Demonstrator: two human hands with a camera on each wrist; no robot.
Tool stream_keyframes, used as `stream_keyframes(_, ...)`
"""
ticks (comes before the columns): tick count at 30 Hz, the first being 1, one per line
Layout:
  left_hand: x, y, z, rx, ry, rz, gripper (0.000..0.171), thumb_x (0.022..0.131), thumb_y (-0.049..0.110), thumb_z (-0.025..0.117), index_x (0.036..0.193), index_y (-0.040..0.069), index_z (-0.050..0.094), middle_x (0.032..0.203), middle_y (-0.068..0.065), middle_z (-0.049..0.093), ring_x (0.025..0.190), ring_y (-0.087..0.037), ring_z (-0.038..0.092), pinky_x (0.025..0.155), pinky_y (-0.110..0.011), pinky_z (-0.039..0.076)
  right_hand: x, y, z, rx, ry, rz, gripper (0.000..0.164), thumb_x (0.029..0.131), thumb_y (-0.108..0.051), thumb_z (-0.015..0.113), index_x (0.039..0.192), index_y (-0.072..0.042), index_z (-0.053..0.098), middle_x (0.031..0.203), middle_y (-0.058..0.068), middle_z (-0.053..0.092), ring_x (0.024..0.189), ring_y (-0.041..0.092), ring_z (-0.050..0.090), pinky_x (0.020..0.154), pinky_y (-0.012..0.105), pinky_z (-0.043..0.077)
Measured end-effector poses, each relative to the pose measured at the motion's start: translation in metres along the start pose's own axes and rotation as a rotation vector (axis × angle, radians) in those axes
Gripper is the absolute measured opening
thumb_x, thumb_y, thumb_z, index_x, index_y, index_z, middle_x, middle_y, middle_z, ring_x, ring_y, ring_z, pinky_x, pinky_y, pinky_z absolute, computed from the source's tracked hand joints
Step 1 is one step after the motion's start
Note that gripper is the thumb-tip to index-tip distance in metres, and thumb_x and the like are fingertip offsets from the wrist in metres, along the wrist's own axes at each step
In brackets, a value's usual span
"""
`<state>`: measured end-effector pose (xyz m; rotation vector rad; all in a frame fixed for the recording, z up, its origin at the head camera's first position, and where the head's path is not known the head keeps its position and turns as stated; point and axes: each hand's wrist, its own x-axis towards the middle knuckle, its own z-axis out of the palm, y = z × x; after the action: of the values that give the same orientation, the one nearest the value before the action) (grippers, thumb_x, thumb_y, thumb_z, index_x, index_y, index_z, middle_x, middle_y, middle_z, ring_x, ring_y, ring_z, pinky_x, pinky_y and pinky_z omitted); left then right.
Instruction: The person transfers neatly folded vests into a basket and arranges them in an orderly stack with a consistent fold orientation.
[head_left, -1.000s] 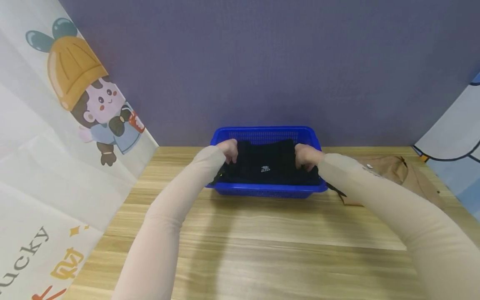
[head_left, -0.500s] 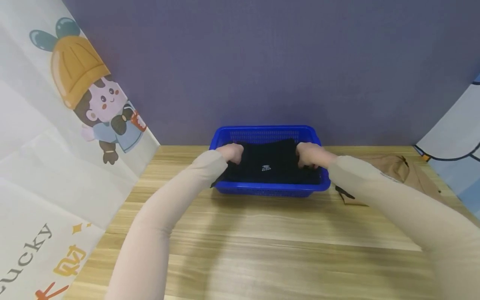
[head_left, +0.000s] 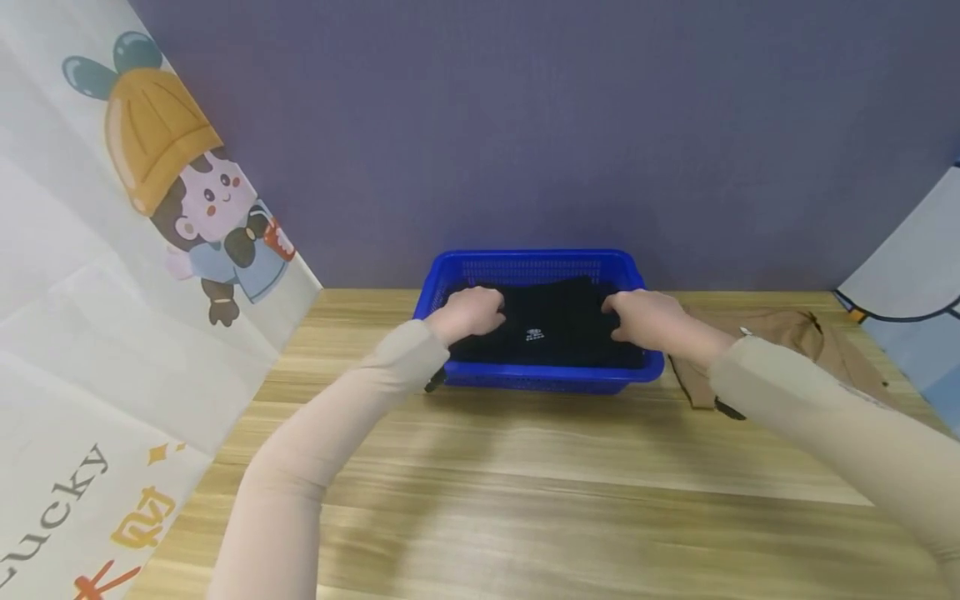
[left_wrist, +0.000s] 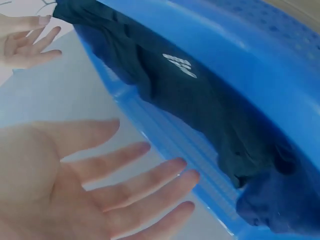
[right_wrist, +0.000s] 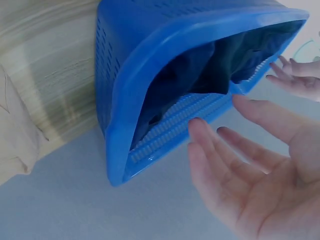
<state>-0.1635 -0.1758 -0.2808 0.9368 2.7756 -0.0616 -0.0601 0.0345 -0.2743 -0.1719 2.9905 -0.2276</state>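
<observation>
A black folded garment [head_left: 555, 321] with a small white print lies inside the blue plastic basket [head_left: 543, 375]. My left hand [head_left: 474, 313] hovers over the basket's left part. In the left wrist view that left hand [left_wrist: 115, 180] has its fingers spread and holds nothing. Above the basket's right end is my right hand [head_left: 647, 320]. Its fingers [right_wrist: 240, 165] look loosely bent in the right wrist view, apart from the cloth and with nothing between them. The garment's underside is hidden.
A brown garment [head_left: 795, 333] lies on the wooden table [head_left: 525, 483] to the right of the basket, partly behind the right sleeve. A grey-blue panel [head_left: 555, 125] rises directly behind the basket. A white printed sheet [head_left: 90, 333] stands along the left side.
Both hands have come away from the black garment's sides and risen. The left hand has shifted right, the right hand slightly right. The garment stays in the basket.
</observation>
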Motion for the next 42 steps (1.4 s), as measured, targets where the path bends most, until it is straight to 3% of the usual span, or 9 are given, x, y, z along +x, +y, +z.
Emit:
stream_keyframes(3,-0.005,0.005,0.002,-0.039,0.069,0.014,0.027,0.092,0.024,0.046,0.109,0.008,0.059,0.105,-0.006,0.061,0.089,-0.02,0.059,0.077,-0.038,0.048,-0.009,0.002,0.0,0.015,-0.003,0.001,0.041,0.08,-0.011,0.064,0.117,0.004,0.052,0.086,0.014,0.064,0.062,0.017,0.056,0.046,0.026,0.04)
stream_keyframes(6,-0.01,0.012,0.004,-0.084,0.156,0.037,0.028,0.091,0.022,0.047,0.112,0.008,0.059,0.108,-0.007,0.061,0.094,-0.022,0.059,0.077,-0.039,0.048,-0.018,0.006,0.001,0.037,0.016,-0.006,0.041,0.079,-0.011,0.063,0.116,0.004,0.052,0.072,0.003,0.061,0.058,0.013,0.052,0.047,0.027,0.04)
stream_keyframes(9,-0.018,0.022,0.005,-0.132,0.252,0.062,0.028,0.091,0.02,0.047,0.113,0.008,0.059,0.107,-0.008,0.061,0.094,-0.022,0.058,0.074,-0.037,0.049,-0.028,0.01,0.001,0.051,0.061,-0.025,0.04,0.079,-0.011,0.063,0.114,0.004,0.053,0.072,0.001,0.06,0.06,0.014,0.054,0.049,0.03,0.043)
stream_keyframes(16,-0.036,0.051,0.006,-0.281,0.483,0.185,0.024,0.091,0.015,0.046,0.109,0.008,0.061,0.096,-0.005,0.061,0.067,-0.013,0.051,0.054,-0.023,0.043,-0.049,0.022,0.002,0.091,0.13,-0.021,0.039,0.08,-0.013,0.062,0.114,0.003,0.054,0.078,0.004,0.064,0.069,0.019,0.059,0.056,0.037,0.047)
stream_keyframes(19,-0.041,0.064,0.006,-0.32,0.563,0.225,0.023,0.09,0.014,0.048,0.107,0.009,0.062,0.094,-0.004,0.061,0.066,-0.011,0.05,0.055,-0.021,0.042,-0.059,0.026,0.003,0.103,0.174,-0.014,0.037,0.081,-0.015,0.061,0.114,0.002,0.054,0.083,0.007,0.064,0.072,0.023,0.06,0.056,0.039,0.047)
stream_keyframes(25,-0.049,0.091,0.008,-0.44,0.61,0.292,0.022,0.089,0.013,0.049,0.108,0.01,0.061,0.098,-0.001,0.06,0.069,-0.01,0.048,0.061,-0.018,0.04,-0.08,0.04,0.009,0.128,0.275,-0.025,0.033,0.082,-0.011,0.058,0.113,-0.001,0.054,0.081,0.009,0.064,0.064,0.021,0.06,0.047,0.03,0.042)
stream_keyframes(31,-0.046,0.116,0.022,-0.571,0.675,0.38,0.022,0.087,0.008,0.049,0.105,0.009,0.062,0.101,0.0,0.06,0.084,-0.004,0.053,0.07,-0.006,0.038,-0.094,0.058,0.018,0.164,0.34,0.011,0.035,0.081,-0.008,0.06,0.114,0.004,0.053,0.079,0.015,0.064,0.064,0.026,0.061,0.049,0.033,0.044)
stream_keyframes(38,-0.04,0.145,0.042,-0.715,0.628,0.453,0.024,0.086,0.003,0.047,0.106,0.007,0.06,0.102,-0.001,0.057,0.085,0.0,0.052,0.075,-0.004,0.038,-0.11,0.084,0.029,0.211,0.4,0.071,0.032,0.082,-0.006,0.059,0.112,0.005,0.053,0.081,0.023,0.062,0.062,0.031,0.06,0.039,0.027,0.038)
stream_keyframes(42,-0.037,0.163,0.053,-0.732,0.641,0.458,0.025,0.084,0.001,0.048,0.104,0.007,0.06,0.1,-0.001,0.057,0.086,-0.001,0.052,0.077,-0.003,0.037,-0.114,0.097,0.035,0.227,0.407,0.135,0.033,0.083,-0.007,0.06,0.112,0.007,0.052,0.085,0.029,0.06,0.062,0.036,0.059,0.038,0.03,0.039)
